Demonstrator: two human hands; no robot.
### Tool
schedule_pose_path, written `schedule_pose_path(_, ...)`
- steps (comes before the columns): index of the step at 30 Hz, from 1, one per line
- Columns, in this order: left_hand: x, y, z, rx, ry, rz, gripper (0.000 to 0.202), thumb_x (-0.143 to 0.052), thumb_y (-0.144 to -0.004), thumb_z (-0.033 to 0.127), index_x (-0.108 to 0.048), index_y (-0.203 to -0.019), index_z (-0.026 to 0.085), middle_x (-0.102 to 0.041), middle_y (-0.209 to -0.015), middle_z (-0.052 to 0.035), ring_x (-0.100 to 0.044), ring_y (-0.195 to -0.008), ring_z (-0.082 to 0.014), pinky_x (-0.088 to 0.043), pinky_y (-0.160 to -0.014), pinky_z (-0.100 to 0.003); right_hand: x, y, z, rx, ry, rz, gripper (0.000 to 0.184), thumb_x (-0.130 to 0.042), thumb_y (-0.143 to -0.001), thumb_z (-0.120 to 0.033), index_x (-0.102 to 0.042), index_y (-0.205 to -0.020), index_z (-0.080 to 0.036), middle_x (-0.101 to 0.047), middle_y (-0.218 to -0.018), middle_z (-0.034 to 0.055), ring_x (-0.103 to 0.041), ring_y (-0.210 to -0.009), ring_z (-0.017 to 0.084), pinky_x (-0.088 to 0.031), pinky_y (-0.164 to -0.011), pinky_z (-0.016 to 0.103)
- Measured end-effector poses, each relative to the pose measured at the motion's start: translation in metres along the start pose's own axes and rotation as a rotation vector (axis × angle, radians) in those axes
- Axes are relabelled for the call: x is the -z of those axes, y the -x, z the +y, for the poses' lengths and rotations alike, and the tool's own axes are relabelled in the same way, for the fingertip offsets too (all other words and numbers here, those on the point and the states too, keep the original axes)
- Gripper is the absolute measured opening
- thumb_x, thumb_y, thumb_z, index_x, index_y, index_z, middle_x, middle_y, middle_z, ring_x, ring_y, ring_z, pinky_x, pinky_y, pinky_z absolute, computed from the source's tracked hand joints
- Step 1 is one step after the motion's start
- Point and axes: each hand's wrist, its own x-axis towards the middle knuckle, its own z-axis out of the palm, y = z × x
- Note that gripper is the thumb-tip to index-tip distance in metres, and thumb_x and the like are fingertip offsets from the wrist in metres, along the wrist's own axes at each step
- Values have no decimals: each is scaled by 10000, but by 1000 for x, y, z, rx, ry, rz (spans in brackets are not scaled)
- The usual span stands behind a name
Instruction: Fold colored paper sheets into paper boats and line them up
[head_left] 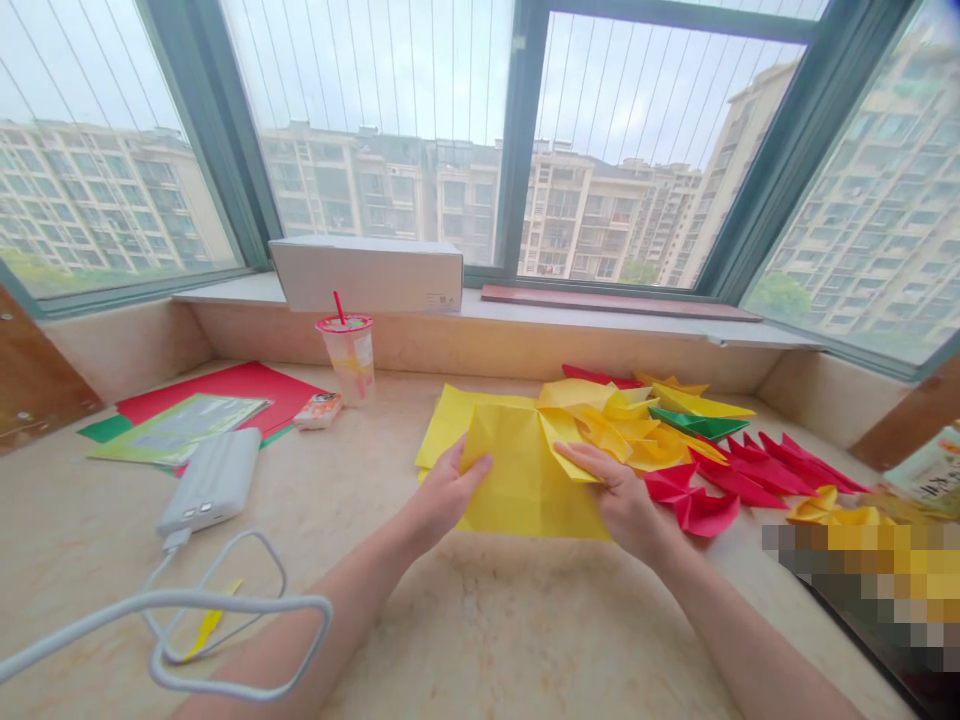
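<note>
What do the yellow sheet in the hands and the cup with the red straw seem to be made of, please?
The yellow sheet: probably paper, matte, judging by its crease lines and lack of shine. The cup: likely smooth clear plastic, given its see-through wall.

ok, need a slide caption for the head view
Left hand and right hand holding creased yellow paper, with folded red, green and yellow pieces lying to the right.

The yellow sheet (525,490) was of matt, creased paper; the red folded pieces (772,470) were likewise of paper. The cup (351,365) was of smooth, translucent plastic, the power bank (214,480) smooth-cased (apparently plastic), and the countertop (480,620) smooth, with a mottled, stone-like finish.
</note>
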Motion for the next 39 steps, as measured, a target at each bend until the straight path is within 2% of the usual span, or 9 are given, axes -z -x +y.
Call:
schedule_pose_path(8,0,6,1,-173,-371,-177,448,-574,-828,152,-671,-1250,265,-631,-1335,-50,-470,-1340,-294,-240,-1190,-466,3,2,-8,45,122,-40,565,-490,-731,-73,-701,-1187,-331,-615,-1324,3,-542,-1240,258,-437,-1055,415)
schedule_pose_path(11,2,9,7,-194,-548,-228,494,-578,-774,106,-691,-1212,303,-652,-1298,-45,-460,-1338,-325,-251,-1169,-514,3,4,-9,106,181,-72,540,-480,-771,-81,-695,-1192,-342,-607,-1328,2,-566,-1209,247,-473,-1019,394)
schedule_pose_path(14,2,14,14,-230,-667,-254,470,-644,-800,216,-651,-1260,314,-633,-1312,-68,-453,-1332,-367,-301,-1129,-548,3,6,-11,184,285,-70,551,-459,-803,-79,-668,-1227,-361,-589,-1346,7,-560,-1222,245,-469,-1024,398)
schedule_pose_path(19,-1,10,11,-278,-688,-149,322,-544,-920,358,-706,-1190,293,-687,-1177,-91,-560,-1196,-320,-395,-1060,-454,3,11,-25,260,381,-67,460,-482,-881,-153,-653,-1250,-365,-589,-1349,39,-586,-1205,265,-482,-1008,413)
schedule_pose_path(22,-1,5,6,-350,-647,-105,290,-560,-919,353,-723,-1147,277,-711,-1082,-77,-628,-1032,-261,-462,-969,-372,5,12,-35,222,410,-131,451,-619,-871,-324,-599,-1321,-343,-563,-1395,68,-545,-1258,321,-453,-1037,469)
schedule_pose_path(25,-1,4,6,-397,-662,-65,266,-590,-905,345,-722,-1124,273,-718,-1084,-66,-636,-1027,-249,-463,-969,-354,5,12,-40,193,359,-175,433,-559,-903,-494,-630,-1294,-320,-603,-1358,82,-514,-1289,355,-429,-1041,531)
schedule_pose_path(31,0,8,8,-398,-666,8,467,-707,-818,325,-633,-1278,291,-707,-1177,-61,-666,-1049,-266,-466,-991,-334,-7,9,-40,202,401,9,385,-583,-923,-398,-622,-1297,-313,-710,-1151,60,-683,-988,245,-556,-833,371)
schedule_pose_path(35,4,9,5,-529,-872,-65,593,-732,-793,280,-558,-1360,280,-752,-1007,-58,-709,-881,-226,-522,-909,-302,-9,8,-43,387,565,-10,229,-525,-966,-316,-702,-1100,-262,-748,-974,52,-696,-855,188,-538,-750,289)
schedule_pose_path(39,8,5,5,-769,-1114,-339,591,-679,-835,236,-499,-1395,286,-721,-1071,-65,-701,-915,-213,-552,-840,-304,-9,8,-42,681,671,-35,216,-486,-963,-173,-696,-993,-217,-757,-946,41,-698,-819,150,-509,-730,255)
